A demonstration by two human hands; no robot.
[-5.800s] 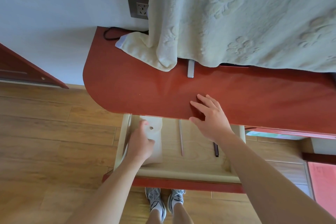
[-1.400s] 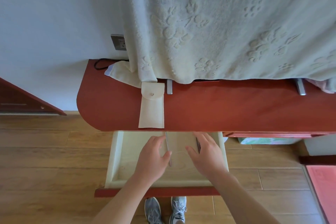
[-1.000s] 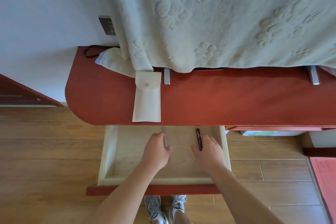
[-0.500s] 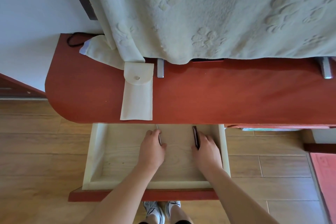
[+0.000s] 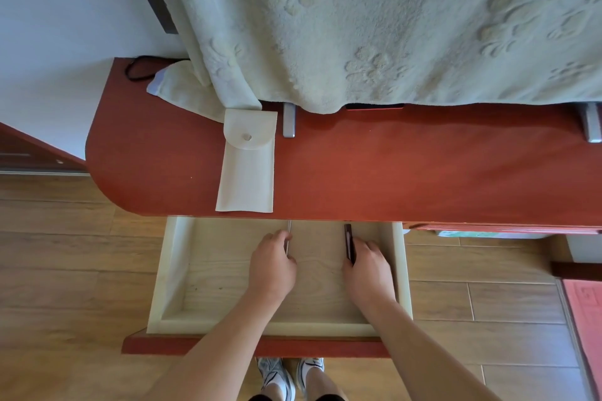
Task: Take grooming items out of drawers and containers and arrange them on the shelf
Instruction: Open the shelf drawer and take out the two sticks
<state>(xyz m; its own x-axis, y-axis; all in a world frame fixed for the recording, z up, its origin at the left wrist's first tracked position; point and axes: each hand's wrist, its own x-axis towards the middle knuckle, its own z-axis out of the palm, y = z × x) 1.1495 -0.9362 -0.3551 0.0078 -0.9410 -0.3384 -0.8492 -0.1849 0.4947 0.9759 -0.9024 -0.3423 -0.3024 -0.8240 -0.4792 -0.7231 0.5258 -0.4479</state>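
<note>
A pale wooden drawer stands pulled out under the red shelf. Inside it, my left hand has its fingers curled on a thin silver tool lying lengthwise. My right hand has its fingers curled on a thin dark tool, also lying lengthwise. Both tools point toward the shelf's front edge, and their near ends are hidden under my fingers. A cream pouch with a snap flap lies flat on the shelf, left of the middle.
A cream towel hangs over the back of the shelf and hides what is behind it. Two grey metal feet poke out below it. A black cord and a wall socket sit at the back left. Wooden floor surrounds the drawer.
The pouch left the drawer and now lies on the shelf. Both hands went into the drawer and closed on the two thin tools; over the last second they barely moved.
</note>
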